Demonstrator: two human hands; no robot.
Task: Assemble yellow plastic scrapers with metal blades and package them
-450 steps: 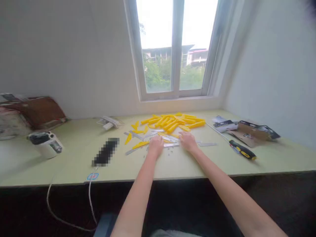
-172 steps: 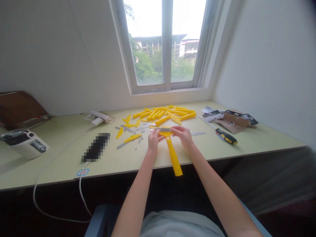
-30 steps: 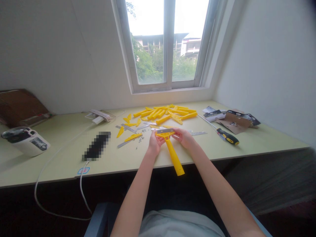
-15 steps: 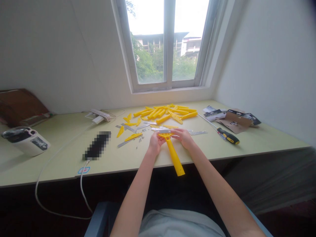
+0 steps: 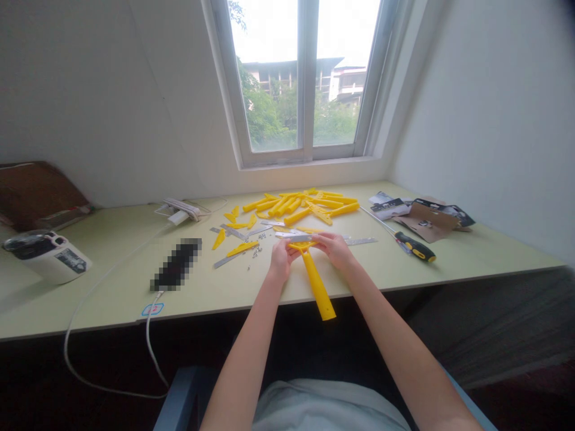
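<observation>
Yellow handle (image 5: 318, 287) just below the frame's centre, its shaft slanting toward the lower edge (a grey blade (image 5: 302, 238) lies across its head). Left hand (image 5: 280, 260) and right hand (image 5: 335, 248) each grasp one side, grip closed, above the tabletop (image 5: 251, 290).

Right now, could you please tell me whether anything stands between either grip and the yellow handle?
Nothing visible does: the left grip and right grip both hold the wide end of the yellow handle, a metal strip at its far edge. Small metal bits lie off to the left, the screwdriver to the right.
</observation>
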